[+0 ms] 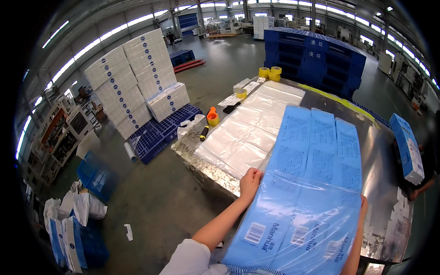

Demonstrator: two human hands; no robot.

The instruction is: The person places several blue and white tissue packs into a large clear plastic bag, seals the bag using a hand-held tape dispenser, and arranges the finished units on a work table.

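Three long blue packages [309, 151] lie side by side in front of me, their near ends reaching over the table's front edge. A clear plastic bag [279, 201] covers roughly their nearer half, and its mouth runs across their middle. At the bag's left edge my left hand [251, 182] is closed, fingers pinching the film. My right hand [364, 205] is against the right side of the bagged packages, with its fingers mostly hidden behind them. Beyond my left hand, a stack of flat clear bags [247, 128] is spread on the metal-topped table [197, 160].
Tape rolls [275, 73], an orange tape dispenser [212, 116] and a black-and-yellow cutter [204, 133] rest along the table's far and left edges. Stacked white bales [133, 82] stand on a blue pallet [160, 137]. Another person's hand [415, 194] is near a blue package [405, 149] at right.
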